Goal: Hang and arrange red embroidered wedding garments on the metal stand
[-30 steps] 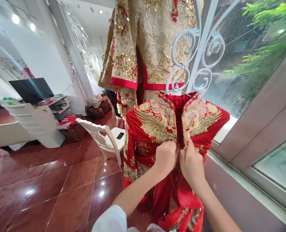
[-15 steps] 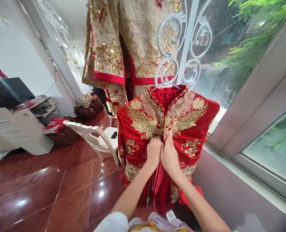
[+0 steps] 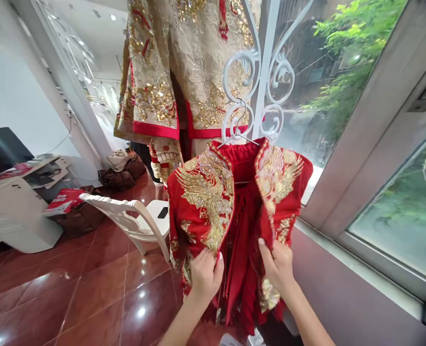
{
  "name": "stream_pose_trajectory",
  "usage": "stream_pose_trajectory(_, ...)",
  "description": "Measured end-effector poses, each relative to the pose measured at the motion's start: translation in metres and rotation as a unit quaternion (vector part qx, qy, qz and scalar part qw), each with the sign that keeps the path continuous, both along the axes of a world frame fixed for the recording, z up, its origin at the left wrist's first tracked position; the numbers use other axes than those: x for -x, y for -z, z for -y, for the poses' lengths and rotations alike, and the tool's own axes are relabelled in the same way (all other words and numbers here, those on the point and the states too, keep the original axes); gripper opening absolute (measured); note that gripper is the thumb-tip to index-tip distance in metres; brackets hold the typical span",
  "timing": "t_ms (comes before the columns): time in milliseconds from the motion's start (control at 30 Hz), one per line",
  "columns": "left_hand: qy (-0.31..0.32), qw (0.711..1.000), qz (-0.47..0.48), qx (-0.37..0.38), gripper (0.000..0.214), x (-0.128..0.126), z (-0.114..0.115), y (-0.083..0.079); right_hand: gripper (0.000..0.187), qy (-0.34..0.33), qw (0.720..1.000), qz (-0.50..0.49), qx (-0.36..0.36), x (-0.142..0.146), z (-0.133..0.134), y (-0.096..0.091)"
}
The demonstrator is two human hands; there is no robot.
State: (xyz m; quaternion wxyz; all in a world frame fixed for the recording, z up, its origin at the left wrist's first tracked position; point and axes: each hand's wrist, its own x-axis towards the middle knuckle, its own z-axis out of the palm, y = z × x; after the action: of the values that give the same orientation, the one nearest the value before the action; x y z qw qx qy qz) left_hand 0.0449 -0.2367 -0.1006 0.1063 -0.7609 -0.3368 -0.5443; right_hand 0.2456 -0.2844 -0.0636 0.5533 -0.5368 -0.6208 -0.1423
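A red jacket [image 3: 201, 197] with gold embroidery hangs on a hanger [image 3: 234, 134] from a white scrolled metal stand [image 3: 261, 72]. Its front is parted, showing red lining. My left hand [image 3: 204, 274] is closed on the lower edge of the left front panel. My right hand [image 3: 278, 266] pinches the lower edge of the right front panel. Behind and above hangs a cream and gold robe [image 3: 184, 72] with red trim.
A white plastic chair [image 3: 126, 216] with a dark phone [image 3: 163, 212] on its seat stands left of the jacket. A white desk [image 3: 14, 211] with a monitor and red papers is far left. Bags [image 3: 121, 170] lie on the red tiled floor. A window wall [image 3: 378, 144] runs along the right.
My hands were together at the jacket's chest closure. They have dropped lower and moved apart, pulling the two front panels open. The view shifted slightly right.
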Motion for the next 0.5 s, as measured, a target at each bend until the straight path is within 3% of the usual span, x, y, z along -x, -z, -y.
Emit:
stream_pose_trajectory(67,0.045,0.995,0.056,-0.064,0.014,-0.003,0.016,-0.028,0.042,-0.044,0.995,-0.040,-0.076,0.016,0.010,-0.033)
stream_pose_trajectory(133,0.079,0.993,0.035,-0.078,0.012,-0.014,0.021,-0.037,0.039,-0.103,0.992,-0.021,-0.063,0.028,0.005,-0.047)
stream_pose_trajectory(200,0.080,0.996,-0.049,0.006,0.015,-0.030,0.010,-0.025,0.033,-0.144,0.987,0.032,0.068,0.033,-0.016,-0.038)
stream_pose_trajectory(233,0.051,0.991,-0.087,0.087,0.017,-0.039,0.000,-0.013,0.030,-0.135,0.977,0.051,0.156,0.033,-0.029,-0.027)
stream_pose_trajectory(267,-0.005,0.976,-0.126,0.175,0.019,-0.046,-0.011,-0.001,0.026,-0.091,0.967,0.059,0.231,0.032,-0.041,-0.014)
stream_pose_trajectory(333,-0.107,0.929,-0.156,0.319,0.018,-0.056,-0.031,0.022,0.022,-0.006,0.950,0.065,0.305,0.031,-0.057,0.008)
stream_pose_trajectory(400,-0.120,0.898,-0.163,0.392,0.018,-0.060,-0.041,0.037,0.023,0.023,0.948,0.088,0.304,0.036,-0.057,0.021)
stream_pose_trajectory(500,-0.037,0.903,-0.118,0.411,0.016,-0.062,-0.043,0.046,0.030,0.023,0.964,0.118,0.237,0.052,-0.043,0.025)
